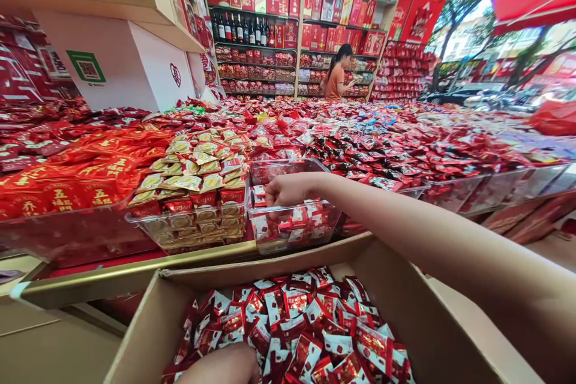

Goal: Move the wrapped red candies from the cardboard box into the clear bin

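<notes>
"Where are we holding our right hand point(288, 190)?"

"At twelve o'clock from one cardboard box point(405, 306), in one clear bin point(279, 246); we're curling its fingers, pinching what, we can't tell."

"Our left hand point(225, 366)?"

"We're holding it at seven o'clock, among the box's dozens of red-and-white packets point(288, 324); we can't tell its fingers' state."

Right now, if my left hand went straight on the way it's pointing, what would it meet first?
Most likely the red-and-white wrapped candies in the cardboard box, just ahead of your left hand; whether it already touches them is unclear.
</notes>
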A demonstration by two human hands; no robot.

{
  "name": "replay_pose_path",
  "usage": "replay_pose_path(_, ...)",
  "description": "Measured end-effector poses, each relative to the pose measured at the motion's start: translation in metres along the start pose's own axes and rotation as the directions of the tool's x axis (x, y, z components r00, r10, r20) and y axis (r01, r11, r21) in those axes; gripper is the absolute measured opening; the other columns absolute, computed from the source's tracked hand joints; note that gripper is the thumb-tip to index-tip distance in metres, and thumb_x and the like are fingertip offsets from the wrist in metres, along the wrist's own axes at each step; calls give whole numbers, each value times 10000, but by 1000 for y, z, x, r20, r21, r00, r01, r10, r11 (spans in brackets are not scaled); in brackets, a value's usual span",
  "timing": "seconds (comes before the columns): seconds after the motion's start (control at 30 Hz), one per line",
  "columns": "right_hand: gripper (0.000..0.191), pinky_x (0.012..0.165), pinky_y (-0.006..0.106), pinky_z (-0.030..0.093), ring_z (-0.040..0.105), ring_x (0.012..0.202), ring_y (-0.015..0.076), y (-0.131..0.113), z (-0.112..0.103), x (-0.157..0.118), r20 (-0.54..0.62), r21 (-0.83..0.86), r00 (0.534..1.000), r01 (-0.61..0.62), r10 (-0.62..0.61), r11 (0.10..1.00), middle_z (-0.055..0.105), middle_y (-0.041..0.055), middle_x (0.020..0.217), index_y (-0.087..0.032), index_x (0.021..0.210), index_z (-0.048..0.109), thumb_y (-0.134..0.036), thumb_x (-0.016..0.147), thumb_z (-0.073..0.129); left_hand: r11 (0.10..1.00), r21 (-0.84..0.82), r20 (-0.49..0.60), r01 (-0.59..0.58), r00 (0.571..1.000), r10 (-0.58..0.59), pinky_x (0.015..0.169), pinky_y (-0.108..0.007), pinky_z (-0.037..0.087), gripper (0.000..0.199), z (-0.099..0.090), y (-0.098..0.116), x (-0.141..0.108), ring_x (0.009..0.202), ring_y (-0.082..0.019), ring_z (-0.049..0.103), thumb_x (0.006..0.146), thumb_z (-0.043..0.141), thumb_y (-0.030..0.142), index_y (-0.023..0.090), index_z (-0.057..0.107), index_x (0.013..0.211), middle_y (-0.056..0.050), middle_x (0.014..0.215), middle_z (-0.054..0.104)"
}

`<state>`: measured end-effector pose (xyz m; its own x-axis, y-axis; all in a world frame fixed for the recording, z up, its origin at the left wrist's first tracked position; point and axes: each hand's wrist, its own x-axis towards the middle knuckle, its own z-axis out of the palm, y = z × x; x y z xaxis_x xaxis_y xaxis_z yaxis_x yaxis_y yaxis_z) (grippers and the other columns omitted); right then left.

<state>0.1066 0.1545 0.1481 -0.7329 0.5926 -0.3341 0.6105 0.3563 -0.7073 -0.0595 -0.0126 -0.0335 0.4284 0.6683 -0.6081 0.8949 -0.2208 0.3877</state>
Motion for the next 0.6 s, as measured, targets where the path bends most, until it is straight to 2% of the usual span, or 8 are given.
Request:
replay_pose_path(0.17,263,573,203,439,560,603,96,6,1,10,230,137,970,-105,72,985,608,-16,610,-124,685,598,-267,488,697,1000,-7,-54,2,999,-3,371,-228,283,183,-2,1,0,365,-113,374,413,446,148,212,615,436,42,386,493)
replay_pose_path(0.23,285,585,210,444,565,616,102,7,1,13,267,138,961,-115,75,984,612,-5,620,-115,694,606,-294,491,694,999,-40,-72,1,997,-3,352,-222,257,179,-4,1,-1,362,-111,364,419,438,158,213,604,458,51,392,462)
replay_pose_path(0.37,318,584,216,437,562,607,105,10,2,15,233,96,970,-92,67,991,610,4,620,-119,726,613,-341,508,682,986,-161,-94,-43,995,28,338,-201,221,152,-13,4,-3,368,-96,339,463,427,173,205,568,511,68,405,427)
replay_pose_path(0.5,320,567,209,412,540,568,91,14,2,14,218,74,974,-73,55,995,605,4,623,-129,737,613,-375,537,661,932,-333,-127,-143,986,106,395,-180,266,88,-27,13,-6,437,-84,361,547,425,171,190,511,552,76,458,423)
replay_pose_path(0.6,280,541,202,380,500,532,77,14,2,15,118,-27,992,-29,32,999,593,-1,616,-134,736,606,-366,581,631,878,-450,-152,-165,983,107,399,-176,296,85,-40,22,-10,423,-82,384,670,406,265,199,452,641,86,471,381)
